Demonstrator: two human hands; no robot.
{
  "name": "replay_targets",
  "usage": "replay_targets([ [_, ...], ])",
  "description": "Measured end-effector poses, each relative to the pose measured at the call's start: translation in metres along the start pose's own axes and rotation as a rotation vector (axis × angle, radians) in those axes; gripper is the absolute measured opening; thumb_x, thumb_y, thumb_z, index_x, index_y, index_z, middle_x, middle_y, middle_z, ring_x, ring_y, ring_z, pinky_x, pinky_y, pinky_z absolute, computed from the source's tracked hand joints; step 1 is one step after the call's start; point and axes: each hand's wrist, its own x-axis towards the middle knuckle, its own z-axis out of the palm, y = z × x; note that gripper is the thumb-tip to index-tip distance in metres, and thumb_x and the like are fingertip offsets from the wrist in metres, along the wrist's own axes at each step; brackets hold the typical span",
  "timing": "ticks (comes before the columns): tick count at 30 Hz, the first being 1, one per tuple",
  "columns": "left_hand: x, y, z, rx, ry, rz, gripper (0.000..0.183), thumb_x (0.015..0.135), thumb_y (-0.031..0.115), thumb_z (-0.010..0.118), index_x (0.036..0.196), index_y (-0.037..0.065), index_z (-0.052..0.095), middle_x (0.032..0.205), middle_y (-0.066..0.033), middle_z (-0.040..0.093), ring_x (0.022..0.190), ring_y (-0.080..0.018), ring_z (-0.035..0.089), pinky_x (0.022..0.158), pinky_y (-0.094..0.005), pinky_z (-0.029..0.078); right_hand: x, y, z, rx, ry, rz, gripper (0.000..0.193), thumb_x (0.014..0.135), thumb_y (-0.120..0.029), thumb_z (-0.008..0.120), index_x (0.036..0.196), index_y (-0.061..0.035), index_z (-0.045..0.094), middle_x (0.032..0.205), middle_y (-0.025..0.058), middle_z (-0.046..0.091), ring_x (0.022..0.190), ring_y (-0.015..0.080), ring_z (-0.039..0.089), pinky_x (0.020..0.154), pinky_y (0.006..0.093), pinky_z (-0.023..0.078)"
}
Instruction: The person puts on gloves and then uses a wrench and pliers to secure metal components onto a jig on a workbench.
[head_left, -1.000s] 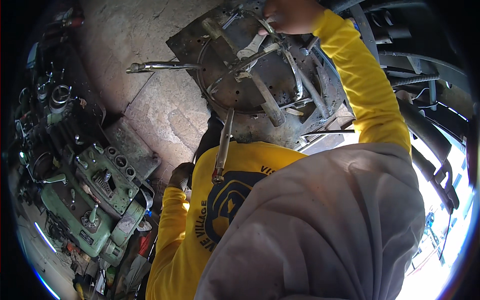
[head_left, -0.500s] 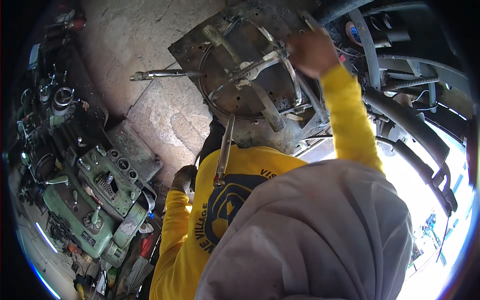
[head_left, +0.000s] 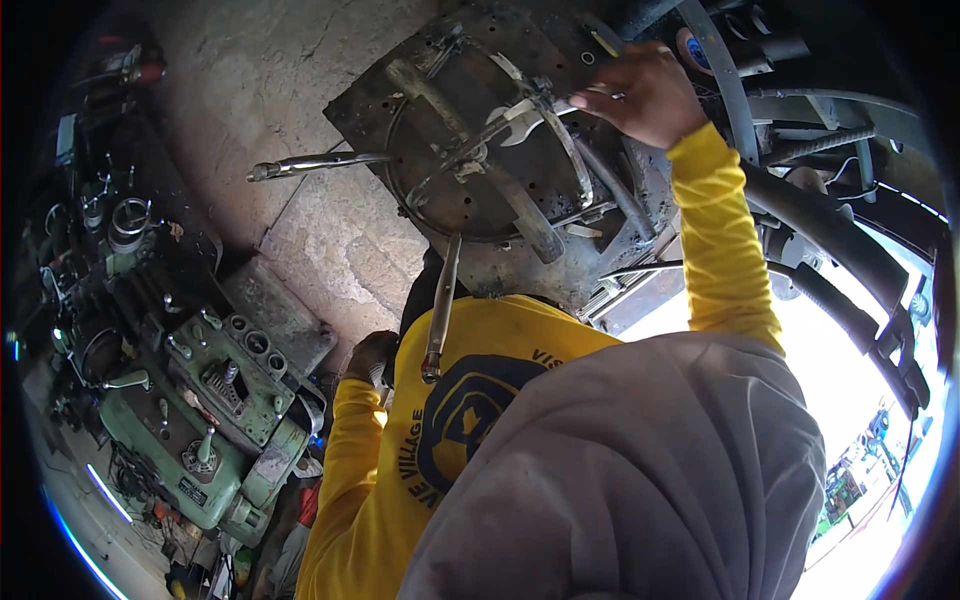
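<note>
My right hand (head_left: 652, 98) is at the right side of a round metal frame (head_left: 398, 130). Its thumb and fingers are pinched together beside a pale strip (head_left: 525, 118) on the frame; what they hold, if anything, is too small to make out. The frame is a hoop with curved bars over it, lying on a dark steel plate (head_left: 350, 110) with drilled holes. One slim metal leg (head_left: 310, 165) sticks out to the left, another (head_left: 443, 310) towards my body. My left hand (head_left: 374, 356) is low beside my torso, its fingers mostly hidden.
A green machine tool (head_left: 200, 420) with levers and knobs stands at the left. Steel pipes and bars (head_left: 825, 235) crowd the right, near bright daylight. A small metal ring (head_left: 588, 58) and flat bars (head_left: 520, 215) lie on the plate. Grey cloth (head_left: 620, 460) fills the lower right.
My right hand, blurred before, has moved slightly right and turned, and its fingers now point left in a pinch. My left hand stays low. The view has shifted a little.
</note>
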Motion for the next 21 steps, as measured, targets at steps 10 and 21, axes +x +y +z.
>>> replay_targets([
  [10, -0.031, 0.024, 0.006, 0.136, 0.081, -0.024, 0.026, 0.076, 0.019, 0.070, 0.099, 0.006, 0.069, 0.087, -0.0077, 0.070, 0.078, -0.0166, 0.068, 0.066, -0.0320, 0.054, 0.084, 0.000, 0.001, 0.043, -0.325, -0.241, 0.030, 0.077, -0.036, 0.072, 0.065, -0.0090, 0.068, 0.068, 0.0108, 0.064, 0.076, 0.0327, 0.060, 0.074, 0.0459, 0.046],
  [21, -0.062, 0.081, 0.002, -0.484, 0.100, -0.333, 0.036, 0.077, 0.019, 0.071, 0.111, 0.009, 0.067, 0.098, -0.0071, 0.070, 0.084, -0.0182, 0.064, 0.077, -0.0330, 0.052, 0.111, -0.011, 0.023, -0.140, -0.458, -0.377, 0.019, 0.073, -0.024, 0.070, 0.083, -0.0077, 0.071, 0.076, 0.0152, 0.066, 0.078, 0.0363, 0.062, 0.074, 0.0469, 0.047],
])
